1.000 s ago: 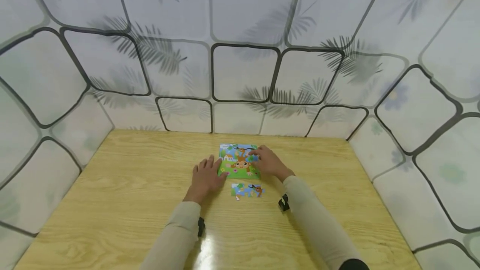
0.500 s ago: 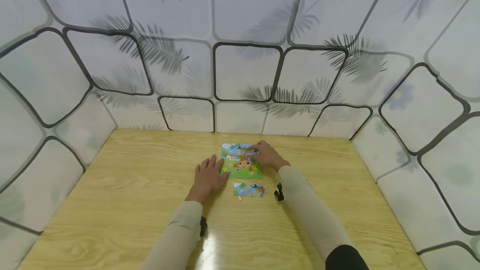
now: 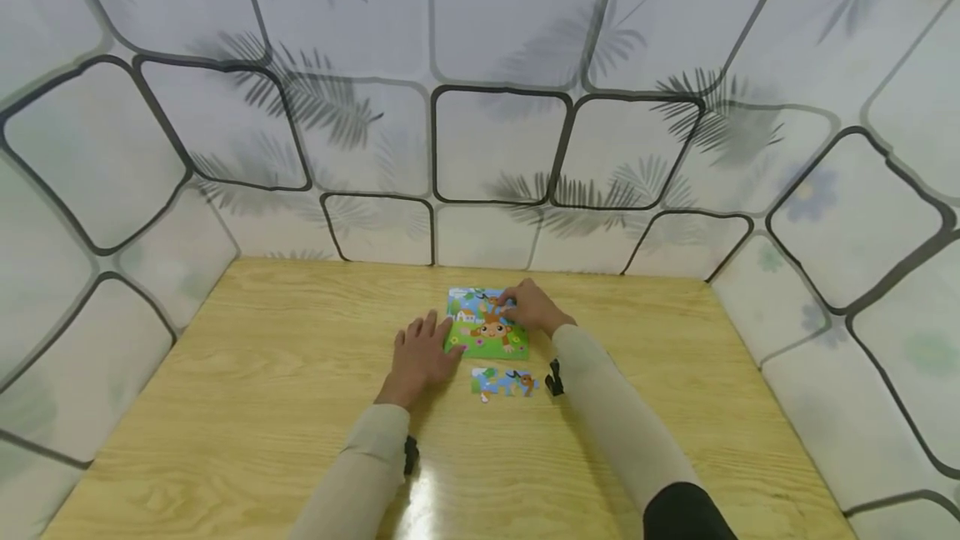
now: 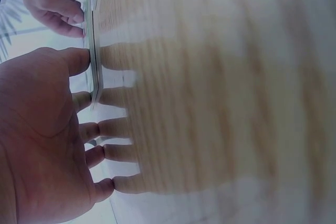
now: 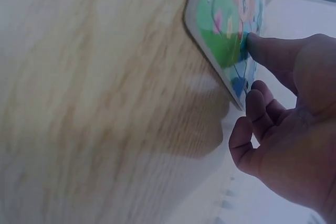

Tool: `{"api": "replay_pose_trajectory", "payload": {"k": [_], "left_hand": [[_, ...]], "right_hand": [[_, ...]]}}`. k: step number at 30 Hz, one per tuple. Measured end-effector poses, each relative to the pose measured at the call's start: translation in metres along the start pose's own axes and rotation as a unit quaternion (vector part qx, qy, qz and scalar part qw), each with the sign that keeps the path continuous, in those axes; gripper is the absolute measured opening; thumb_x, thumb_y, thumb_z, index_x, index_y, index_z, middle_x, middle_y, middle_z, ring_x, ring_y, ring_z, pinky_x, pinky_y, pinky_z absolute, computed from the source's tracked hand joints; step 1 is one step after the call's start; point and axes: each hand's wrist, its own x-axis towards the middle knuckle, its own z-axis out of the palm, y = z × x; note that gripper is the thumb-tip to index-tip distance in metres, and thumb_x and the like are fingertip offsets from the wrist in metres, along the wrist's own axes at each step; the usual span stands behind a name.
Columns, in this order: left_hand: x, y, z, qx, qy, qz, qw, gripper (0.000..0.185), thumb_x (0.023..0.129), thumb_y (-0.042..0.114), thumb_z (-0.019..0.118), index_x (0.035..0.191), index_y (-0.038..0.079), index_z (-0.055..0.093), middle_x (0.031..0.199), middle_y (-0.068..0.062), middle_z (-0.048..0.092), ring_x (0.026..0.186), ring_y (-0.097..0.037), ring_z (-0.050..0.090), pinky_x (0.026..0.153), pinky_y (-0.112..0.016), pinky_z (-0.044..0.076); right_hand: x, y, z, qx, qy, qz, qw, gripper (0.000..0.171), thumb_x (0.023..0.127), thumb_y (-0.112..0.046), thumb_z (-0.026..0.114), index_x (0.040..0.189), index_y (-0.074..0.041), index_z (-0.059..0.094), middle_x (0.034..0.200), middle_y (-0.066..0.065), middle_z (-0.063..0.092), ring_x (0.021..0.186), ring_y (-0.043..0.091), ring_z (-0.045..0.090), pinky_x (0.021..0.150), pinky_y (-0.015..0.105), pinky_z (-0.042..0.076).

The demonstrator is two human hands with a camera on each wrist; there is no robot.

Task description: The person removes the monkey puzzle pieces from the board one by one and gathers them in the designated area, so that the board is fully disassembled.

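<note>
Right hand sits on the upper right part of the monkey puzzle board, thumb pressing down on the picture and the other fingers curled loosely off the board's far edge; the right wrist view shows that thumb tip planted on the green and blue print. It grips nothing, just presses. Left hand lies flat on the tabletop, fingers straight and spread, thumb and forefinger touching the board's left edge; the left wrist view shows the fingertips right against that thin edge. The board lies flat in the middle of the tabletop, toward the far side, between both hands. Just below it, nearer the person, lies a loose joined strip of puzzle pieces, blue and green, apart from both hands and close to the right sleeve. Behind the tabletop rises a pale wall covering with dark-outlined panels and palm-leaf prints.
</note>
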Motion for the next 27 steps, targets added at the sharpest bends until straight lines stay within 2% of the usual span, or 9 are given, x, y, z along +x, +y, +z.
{"api": "replay_pose_trajectory", "payload": {"k": [6,12,15,20,24,27], "left_hand": [[0.0,0.002,-0.001,0.005,-0.001,-0.001,1.0,0.065,0.099,0.055,0.039,0.153,0.02,0.029,0.162,-0.013,0.018,0.147,-0.039,0.02,0.119,-0.059,0.016],[-0.001,0.002,-0.003,0.003,-0.003,-0.003,1.0,0.065,0.099,0.053,0.04,0.153,0.019,0.029,0.162,-0.013,0.019,0.147,-0.039,0.02,0.118,-0.059,0.017],[-0.001,0.002,-0.003,0.0,-0.002,-0.002,1.0,0.065,0.099,0.053,0.041,0.153,0.019,0.03,0.162,-0.013,0.019,0.147,-0.039,0.02,0.118,-0.06,0.017],[-0.002,0.002,-0.003,-0.005,0.001,0.001,1.0,0.064,0.099,0.052,0.041,0.153,0.018,0.031,0.162,-0.014,0.02,0.147,-0.039,0.021,0.118,-0.06,0.017],[-0.003,0.002,-0.003,-0.008,0.006,0.001,0.9999,0.064,0.099,0.052,0.041,0.153,0.018,0.031,0.161,-0.014,0.02,0.147,-0.039,0.021,0.118,-0.06,0.018],[-0.003,0.002,-0.003,-0.012,0.008,0.003,0.9999,0.064,0.099,0.051,0.041,0.153,0.018,0.031,0.161,-0.014,0.021,0.147,-0.038,0.021,0.117,-0.06,0.018]], "right_hand": [[0.002,-0.001,-0.002,-0.002,0.004,0.021,1.0,0.016,0.093,-0.02,0.065,0.107,-0.012,0.07,0.139,0.023,0.038,0.129,0.035,0.037,0.109,0.051,0.037],[0.0,-0.002,0.001,-0.009,0.022,0.037,0.999,0.015,0.092,-0.026,0.067,0.105,-0.019,0.071,0.137,0.014,0.041,0.13,0.038,0.036,0.101,0.056,0.04],[-0.001,-0.002,0.002,-0.024,0.041,0.033,0.998,0.024,0.092,-0.027,0.068,0.114,-0.02,0.068,0.139,0.012,0.045,0.131,0.039,0.038,0.101,0.059,0.04],[-0.005,0.0,0.002,-0.011,0.088,0.025,0.996,0.043,0.09,-0.02,0.069,0.132,-0.014,0.059,0.139,0.015,0.047,0.133,0.039,0.041,0.105,0.053,0.042],[-0.008,0.002,0.002,0.016,0.115,0.007,0.993,0.036,0.09,-0.016,0.069,0.126,-0.013,0.063,0.134,0.016,0.05,0.126,0.036,0.047,0.102,0.05,0.045],[-0.01,0.004,0.003,0.029,0.126,-0.003,0.992,0.031,0.092,-0.015,0.066,0.123,-0.017,0.064,0.124,0.014,0.059,0.112,0.031,0.057,0.091,0.048,0.05]]}}
